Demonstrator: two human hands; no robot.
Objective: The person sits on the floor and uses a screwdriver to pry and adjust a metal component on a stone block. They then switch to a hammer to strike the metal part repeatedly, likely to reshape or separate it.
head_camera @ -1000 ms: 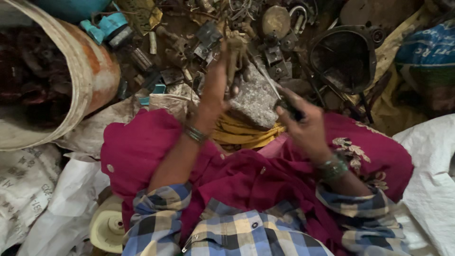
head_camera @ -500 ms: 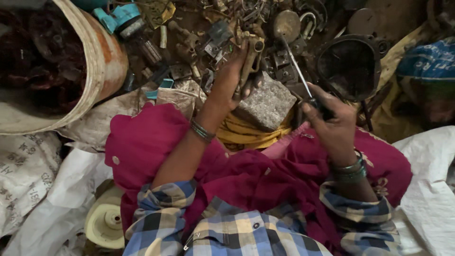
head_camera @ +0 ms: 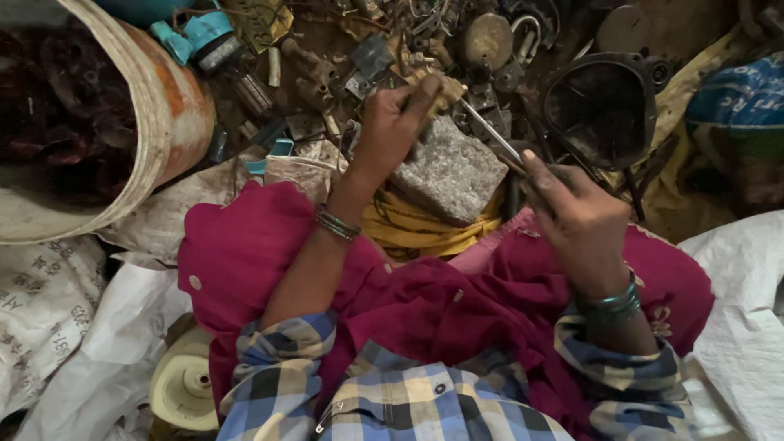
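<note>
Your left hand (head_camera: 398, 122) is closed around a small brass part (head_camera: 445, 88), pinning it at the far edge of the stone block (head_camera: 449, 175). Your right hand (head_camera: 572, 216) grips the handle of a thin metal tool (head_camera: 490, 139); its long axis runs diagonally, from your right hand up and to the left, with the tip pointing at the brass part under your left fingers.

Going by size around you: a big woven basket (head_camera: 155, 106) full of dark scrap lies tipped at far left, well apart from both hands. White sacks (head_camera: 65, 327) spread beneath it, and another lies at right. A round black housing (head_camera: 600, 106) sits just beyond your right hand, near the tool's shaft. The stone block rests on yellow cloth (head_camera: 408, 233) against your pink-covered lap. A cream spool (head_camera: 184, 388) lies by your left elbow. Beyond the block, small metal scrap (head_camera: 482, 41) crowds the ground right up to the brass part, with a teal plastic piece (head_camera: 196, 37) farther left.
</note>
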